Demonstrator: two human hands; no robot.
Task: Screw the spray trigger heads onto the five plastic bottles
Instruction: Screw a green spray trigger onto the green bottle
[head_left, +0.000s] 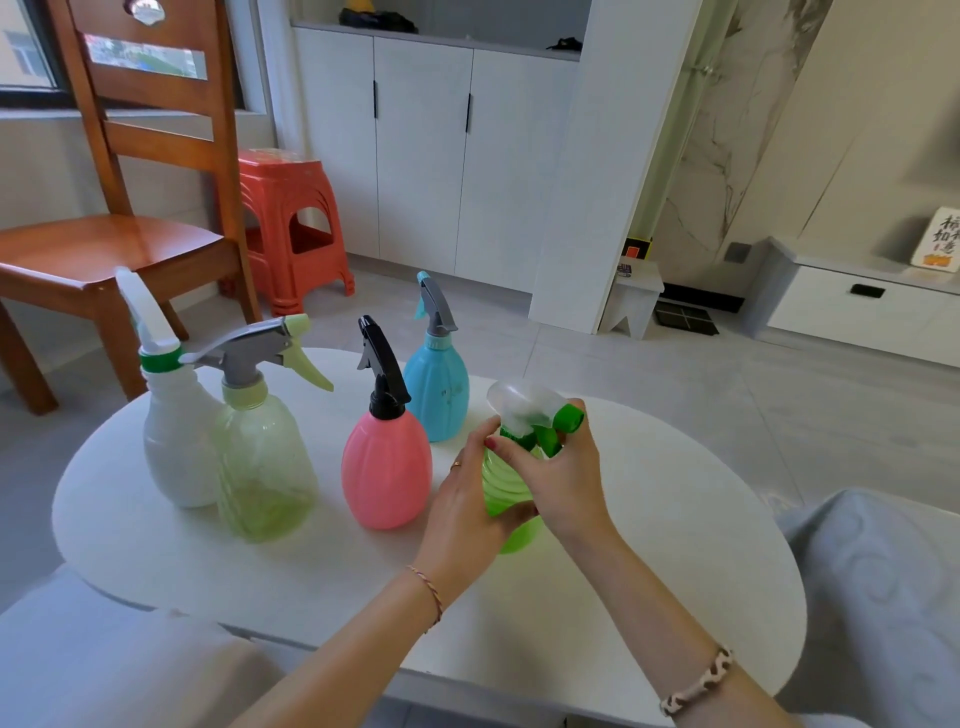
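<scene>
A bright green bottle (506, 491) stands tilted on the white oval table (675, 545). My left hand (465, 506) wraps its body. My right hand (556, 467) grips the clear-and-green trigger head (530, 410) at the bottle's neck. To the left stand a pink bottle (387, 467) with a black trigger, a blue bottle (437, 389) with a grey trigger, a pale green clear bottle (265, 467) with a grey trigger, and a white bottle (174, 441) with a white trigger. Whether the green bottle's head is threaded on is hidden by my fingers.
A wooden chair (119, 249) and a red plastic stool (291, 228) stand behind the table on the left. White cabinets (431, 150) line the far wall. A grey sofa arm (878, 571) sits at the right.
</scene>
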